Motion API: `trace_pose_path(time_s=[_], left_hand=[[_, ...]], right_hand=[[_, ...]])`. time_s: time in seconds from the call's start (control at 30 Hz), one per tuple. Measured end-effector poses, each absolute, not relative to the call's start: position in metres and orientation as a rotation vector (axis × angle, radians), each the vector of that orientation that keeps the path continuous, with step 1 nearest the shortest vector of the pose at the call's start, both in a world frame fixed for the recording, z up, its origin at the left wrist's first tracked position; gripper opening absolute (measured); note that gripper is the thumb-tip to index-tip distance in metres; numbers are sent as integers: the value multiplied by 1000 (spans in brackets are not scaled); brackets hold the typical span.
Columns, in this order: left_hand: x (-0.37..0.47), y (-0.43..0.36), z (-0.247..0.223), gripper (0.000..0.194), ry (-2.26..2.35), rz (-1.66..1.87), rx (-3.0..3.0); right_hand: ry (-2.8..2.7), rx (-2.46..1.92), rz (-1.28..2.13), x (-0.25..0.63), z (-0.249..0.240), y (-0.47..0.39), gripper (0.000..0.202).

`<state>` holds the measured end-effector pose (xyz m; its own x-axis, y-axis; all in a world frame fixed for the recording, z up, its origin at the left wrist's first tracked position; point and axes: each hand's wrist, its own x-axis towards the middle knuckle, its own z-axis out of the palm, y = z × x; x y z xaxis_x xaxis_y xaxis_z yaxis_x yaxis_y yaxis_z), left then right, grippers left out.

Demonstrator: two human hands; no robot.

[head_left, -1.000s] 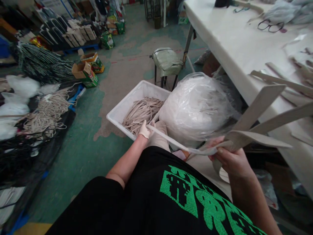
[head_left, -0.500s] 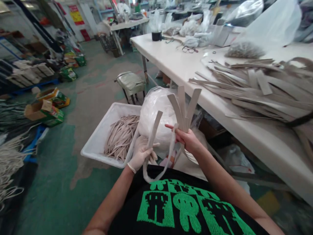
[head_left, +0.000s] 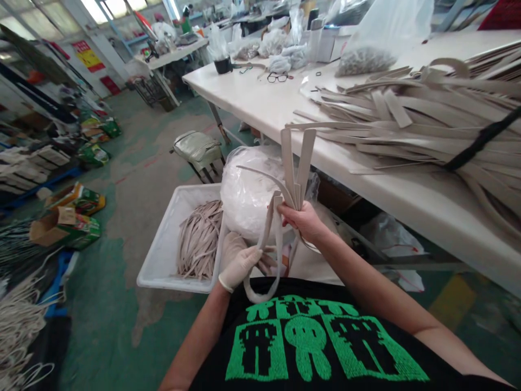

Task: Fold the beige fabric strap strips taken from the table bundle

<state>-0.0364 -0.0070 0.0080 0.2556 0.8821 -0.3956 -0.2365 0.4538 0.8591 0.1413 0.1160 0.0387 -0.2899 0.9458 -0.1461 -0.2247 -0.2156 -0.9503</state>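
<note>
In a pale glove, my left hand (head_left: 241,267) is closed on one end of a beige strap (head_left: 262,296). The strap hangs in a loop in front of my shirt and rises to my right hand (head_left: 303,220). My bare right hand grips several flat beige straps (head_left: 287,157), whose ends fan upward above the fist. The looped strap's two ends come close together beside my right fingers; whether they touch I cannot tell. Just left of my left hand is a white tub (head_left: 157,260) with a heap of narrow beige straps (head_left: 201,239). A big clear plastic bag (head_left: 248,190) bulges behind both hands.
A long white table (head_left: 244,100) runs along the right, with a large pile of beige straps (head_left: 391,130) partly tied by a black band (head_left: 484,138). Glasses (head_left: 277,78) lie on it. A padded stool (head_left: 197,149) stands past the tub. Opened cartons (head_left: 67,228) sit at left.
My left hand has brought its strap end up toward my right hand, closing the loop. One strap in my right hand now bends left. The view has turned right.
</note>
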Motion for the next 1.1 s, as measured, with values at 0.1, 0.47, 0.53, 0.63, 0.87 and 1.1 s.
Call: trace_pose_path(time_s=[0.1,0.47,0.53,0.63,0.87,1.1], left_hand=[[-20,10,26,48,1126,1049,792],[14,26,29,42,1269,829,1012],[8,23,27,53,1191,727,1036],[-5,16,23,59,1133,551,1103],[-50,-12,-8,50,1203,550,948],[-99,-59,-9,40,1009,1458,467]], right_hand=[[-1171,-1019,1596,139,41,112,36],[-1514,-907,1645,156,53,109,34],[-1419,-957,1558,164,55,118,35],[-1204,-1005,1395,176,55,134,34],[-997,-1070,1373,193,44,146,40],[-926,-1173,1547,185,25,138,36]])
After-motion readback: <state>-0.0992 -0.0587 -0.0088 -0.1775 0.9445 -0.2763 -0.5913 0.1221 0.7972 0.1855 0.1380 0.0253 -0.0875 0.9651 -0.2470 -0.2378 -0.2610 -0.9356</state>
